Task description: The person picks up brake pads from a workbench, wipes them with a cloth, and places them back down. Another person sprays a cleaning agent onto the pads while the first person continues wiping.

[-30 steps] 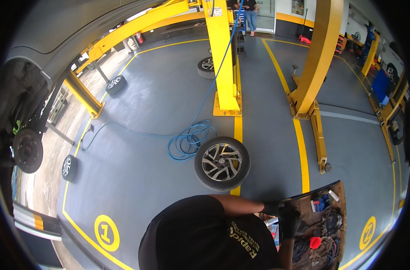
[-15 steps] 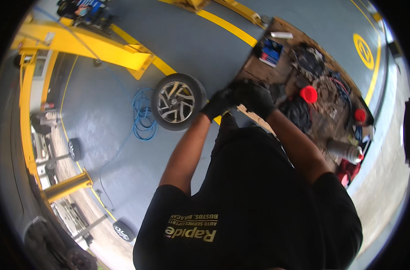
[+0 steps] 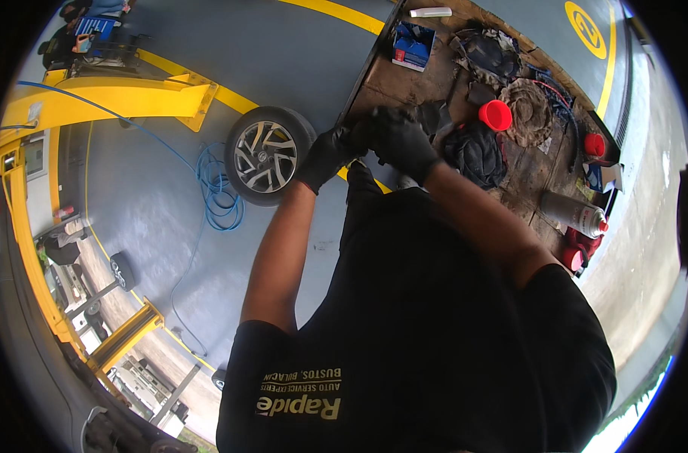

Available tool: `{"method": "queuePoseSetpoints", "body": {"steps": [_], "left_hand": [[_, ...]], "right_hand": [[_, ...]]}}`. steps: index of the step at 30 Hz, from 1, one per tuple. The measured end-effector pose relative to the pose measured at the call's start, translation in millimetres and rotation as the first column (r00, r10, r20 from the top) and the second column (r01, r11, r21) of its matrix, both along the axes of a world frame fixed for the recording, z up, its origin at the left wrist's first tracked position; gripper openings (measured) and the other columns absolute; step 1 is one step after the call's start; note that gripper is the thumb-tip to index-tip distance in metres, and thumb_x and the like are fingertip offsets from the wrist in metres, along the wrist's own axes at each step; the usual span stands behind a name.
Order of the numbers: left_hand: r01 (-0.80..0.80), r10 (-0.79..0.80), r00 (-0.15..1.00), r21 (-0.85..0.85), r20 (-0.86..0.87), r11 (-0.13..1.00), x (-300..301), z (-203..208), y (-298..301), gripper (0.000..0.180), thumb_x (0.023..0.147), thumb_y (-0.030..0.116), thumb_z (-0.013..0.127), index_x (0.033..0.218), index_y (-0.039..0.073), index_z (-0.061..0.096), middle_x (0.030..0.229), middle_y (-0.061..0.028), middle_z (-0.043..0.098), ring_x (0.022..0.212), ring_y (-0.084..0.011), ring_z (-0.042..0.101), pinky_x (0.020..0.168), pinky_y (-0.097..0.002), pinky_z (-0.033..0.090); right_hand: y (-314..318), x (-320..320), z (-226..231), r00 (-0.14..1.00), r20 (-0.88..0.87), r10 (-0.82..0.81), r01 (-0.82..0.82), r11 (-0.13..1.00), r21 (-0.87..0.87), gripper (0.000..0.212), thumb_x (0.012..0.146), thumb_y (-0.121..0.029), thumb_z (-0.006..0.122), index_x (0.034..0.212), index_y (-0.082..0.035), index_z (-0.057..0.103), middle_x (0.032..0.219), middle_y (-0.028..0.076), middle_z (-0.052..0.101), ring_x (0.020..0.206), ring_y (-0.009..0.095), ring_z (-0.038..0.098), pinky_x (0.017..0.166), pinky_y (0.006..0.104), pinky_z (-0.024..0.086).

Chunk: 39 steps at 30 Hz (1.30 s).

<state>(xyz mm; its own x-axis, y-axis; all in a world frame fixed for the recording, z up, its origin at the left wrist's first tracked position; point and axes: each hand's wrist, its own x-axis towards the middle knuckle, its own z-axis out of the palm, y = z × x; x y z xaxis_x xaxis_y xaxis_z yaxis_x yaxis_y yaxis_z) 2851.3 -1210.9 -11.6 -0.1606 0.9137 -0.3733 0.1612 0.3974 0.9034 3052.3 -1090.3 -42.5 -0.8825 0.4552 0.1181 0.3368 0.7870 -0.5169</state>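
Both my hands wear black gloves and meet in front of my body, beside the near left edge of a worn brown worktable (image 3: 382, 81). My left hand (image 3: 327, 157) has its fingers curled in against the right one. Bent fingers close up my right hand (image 3: 403, 140) just above the table's edge. Whatever lies between them, if anything, blends into the dark gloves. A black cloth-like bundle (image 3: 474, 156) rests on the table to the right of my right hand. Left of my left hand, a car wheel (image 3: 265, 155) with a spoked alloy rim is on the floor.
On the table are a blue box (image 3: 413, 47), a white tube (image 3: 431, 12), a red cup (image 3: 496, 115), a brown rag (image 3: 531, 112) and a spray can (image 3: 570, 213). A coiled blue hose (image 3: 217, 198) lies past the wheel. Yellow lift arms (image 3: 117, 104) stand left; a person (image 3: 106, 7) is far left.
The whole view has swung, so wheel, table and hands appear farther left. My hands stay together near the table's edge, fingers still bent. More of the person at far left shows.
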Motion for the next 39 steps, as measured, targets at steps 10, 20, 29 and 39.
{"method": "queuePoseSetpoints", "body": {"steps": [10, 20, 29, 39], "left_hand": [[-0.045, 0.051, 0.984, -0.034, 0.170, 0.998, -7.8, -33.4, -3.6, 0.029, 0.098, 0.013, 0.087, 0.121, -0.001, 0.078, 0.111, -0.0061, 0.082, 0.098, -0.0100, 0.072, 0.090, -0.0327, 0.059], [0.044, -0.044, 0.999, 0.076, -0.004, 0.996, -3.8, -12.5, 4.5, 0.045, 0.097, 0.011, 0.086, 0.140, 0.002, 0.075, 0.124, -0.0078, 0.083, 0.112, -0.0123, 0.074, 0.099, -0.0338, 0.058], [-0.007, 0.008, 1.000, 0.141, -0.010, 0.990, 1.3, -10.3, 3.9, 0.035, 0.098, 0.018, 0.086, 0.127, 0.001, 0.078, 0.106, -0.0073, 0.085, 0.097, -0.0152, 0.074, 0.090, -0.0352, 0.059], [0.033, -0.093, 0.882, -0.135, -0.462, 0.990, 16.6, 36.1, 4.7, 0.055, 0.096, 0.040, 0.084, 0.133, 0.000, 0.073, 0.116, -0.0189, 0.083, 0.110, -0.0345, 0.080, 0.095, -0.0476, 0.061]], "right_hand": [[11.6, -6.1, -6.7, 0.993, -0.084, 0.081, -0.061, 0.974, 0.219, 0.034, 0.092, -0.024, 0.074, 0.124, -0.012, 0.081, 0.140, 0.017, 0.069, 0.133, 0.037, 0.065, 0.110, 0.0511, 0.054], [5.8, -21.2, 14.4, 0.984, -0.159, 0.083, -0.014, 0.921, 0.390, 0.032, 0.088, -0.025, 0.078, 0.118, -0.018, 0.084, 0.123, 0.005, 0.079, 0.116, 0.029, 0.074, 0.098, 0.0491, 0.056], [26.8, -16.8, 8.4, 0.932, -0.303, 0.197, -0.073, 0.925, 0.374, 0.017, 0.088, -0.020, 0.075, 0.100, -0.021, 0.088, 0.108, 0.004, 0.083, 0.093, 0.026, 0.080, 0.087, 0.0436, 0.061], [82.6, 87.5, 62.8, 0.964, -0.101, -0.246, 0.233, 0.964, -0.125, 0.041, 0.103, -0.015, 0.066, 0.143, -0.008, 0.074, 0.136, 0.019, 0.077, 0.123, 0.042, 0.074, 0.106, 0.0507, 0.058]]}}
